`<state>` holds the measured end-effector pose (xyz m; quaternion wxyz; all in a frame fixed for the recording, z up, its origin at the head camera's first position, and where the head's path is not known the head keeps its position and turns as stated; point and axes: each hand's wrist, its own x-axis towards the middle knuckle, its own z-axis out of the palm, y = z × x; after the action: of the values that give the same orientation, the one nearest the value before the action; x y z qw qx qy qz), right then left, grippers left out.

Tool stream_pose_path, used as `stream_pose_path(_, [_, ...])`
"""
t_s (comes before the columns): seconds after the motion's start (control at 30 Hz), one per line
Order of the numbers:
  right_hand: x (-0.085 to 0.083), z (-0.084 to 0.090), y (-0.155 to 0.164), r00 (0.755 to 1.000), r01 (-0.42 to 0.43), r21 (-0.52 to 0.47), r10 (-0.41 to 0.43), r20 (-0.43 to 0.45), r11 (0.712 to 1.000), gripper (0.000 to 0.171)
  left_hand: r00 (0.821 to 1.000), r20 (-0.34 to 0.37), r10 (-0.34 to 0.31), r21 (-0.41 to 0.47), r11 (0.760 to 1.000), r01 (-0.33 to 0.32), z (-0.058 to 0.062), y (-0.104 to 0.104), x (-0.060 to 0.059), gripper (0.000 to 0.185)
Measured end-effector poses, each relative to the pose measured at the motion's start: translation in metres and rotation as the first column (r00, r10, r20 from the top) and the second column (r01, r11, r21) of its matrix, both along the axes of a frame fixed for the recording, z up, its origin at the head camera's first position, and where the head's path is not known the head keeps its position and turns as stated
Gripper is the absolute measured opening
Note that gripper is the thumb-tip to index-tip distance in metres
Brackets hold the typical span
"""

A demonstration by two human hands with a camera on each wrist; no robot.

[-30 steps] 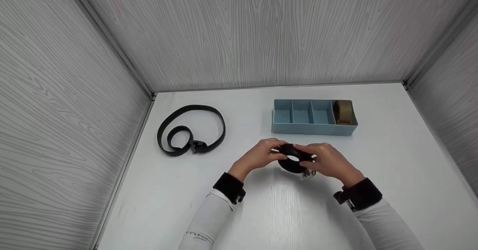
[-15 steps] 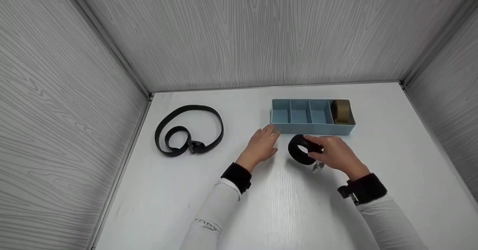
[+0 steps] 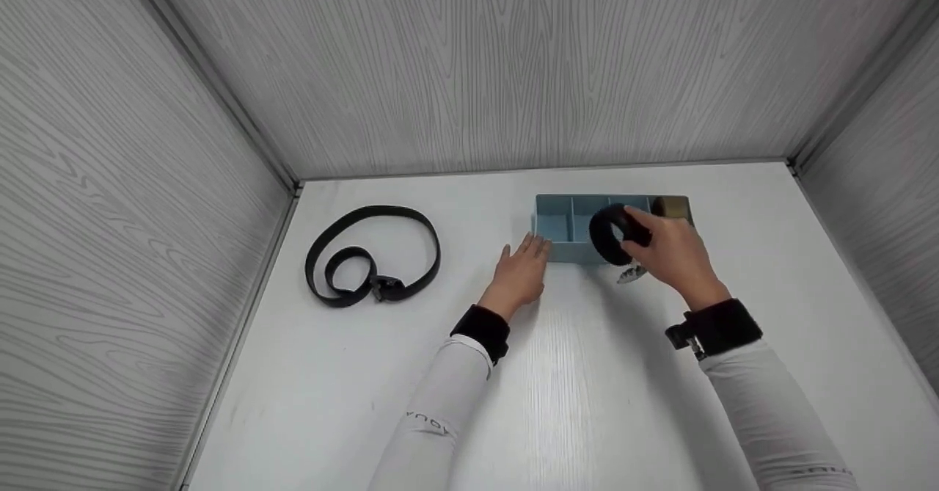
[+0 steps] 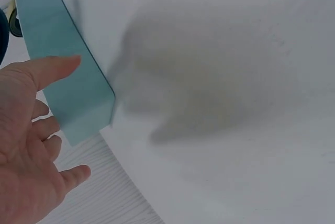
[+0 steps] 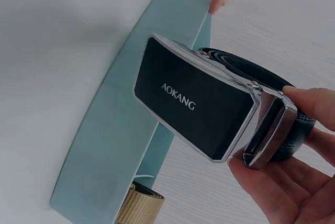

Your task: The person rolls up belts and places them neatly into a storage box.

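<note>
My right hand grips a rolled black belt and holds it over the front wall of a light blue divided box. In the right wrist view the belt's black buckle, lettered AOKANG, faces the camera with my fingers pinching the roll beside it. My left hand lies open with straight fingers at the box's front left corner, fingertips touching its wall. A rolled tan belt sits in the box's rightmost compartment, also seen as tan belt.
A second black belt lies loosely coiled on the white table at the left. Grey wood-grain walls enclose the table on the left, back and right.
My right hand has lifted the rolled black belt from the table up and back over the blue box. My left hand let go of it and moved to the box's left corner.
</note>
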<state>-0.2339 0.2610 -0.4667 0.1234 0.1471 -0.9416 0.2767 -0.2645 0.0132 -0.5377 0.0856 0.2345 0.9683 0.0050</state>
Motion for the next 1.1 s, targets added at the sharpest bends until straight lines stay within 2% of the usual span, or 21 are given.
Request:
stream_pose_path(0.13, [-0.014, 0.006, 0.001, 0.991, 0.086, 0.013, -0.084, -0.1, 0.996, 0.052, 1.0, -0.011, -0.008, 0.001, 1.0, 0.008, 0.001, 0.001, 0.004, 0.065])
stream_pose_path(0.27, [-0.03, 0.009, 0.003, 0.964, 0.174, -0.002, -0.17, -0.206, 0.985, 0.052, 0.999, -0.038, -0.025, -0.004, 1.0, 0.025, 0.002, 0.002, 0.01, 0.053])
stream_pose_path(0.4, [-0.045, 0.005, 0.004, 0.938, 0.24, -0.034, -0.24, -0.249, 0.97, 0.052, 0.998, -0.049, -0.032, -0.012, 0.999, 0.031, 0.002, 0.004, 0.015, 0.048])
stream_pose_path(0.6, [-0.061, -0.014, 0.003, 0.925, 0.297, -0.074, -0.306, -0.226, 0.952, 0.053, 0.998, -0.057, -0.036, -0.005, 0.999, 0.036, 0.001, 0.008, 0.019, 0.047])
stream_pose_path(0.77, [-0.062, -0.038, 0.002, 0.917, 0.332, -0.075, -0.341, -0.206, 0.94, 0.053, 0.998, -0.053, -0.037, 0.007, 0.999, 0.037, 0.001, 0.011, 0.021, 0.048])
stream_pose_path(0.93, [-0.058, -0.054, 0.001, 0.918, 0.368, -0.043, -0.37, -0.145, 0.929, 0.052, 0.999, -0.032, -0.029, 0.019, 0.999, 0.03, 0.001, 0.013, 0.022, 0.048])
stream_pose_path(1.1, [-0.059, -0.056, 0.001, 0.915, 0.401, 0.046, -0.398, -0.066, 0.915, 0.05, 0.999, -0.025, -0.029, 0.017, 0.999, 0.029, 0.002, 0.014, 0.023, 0.05])
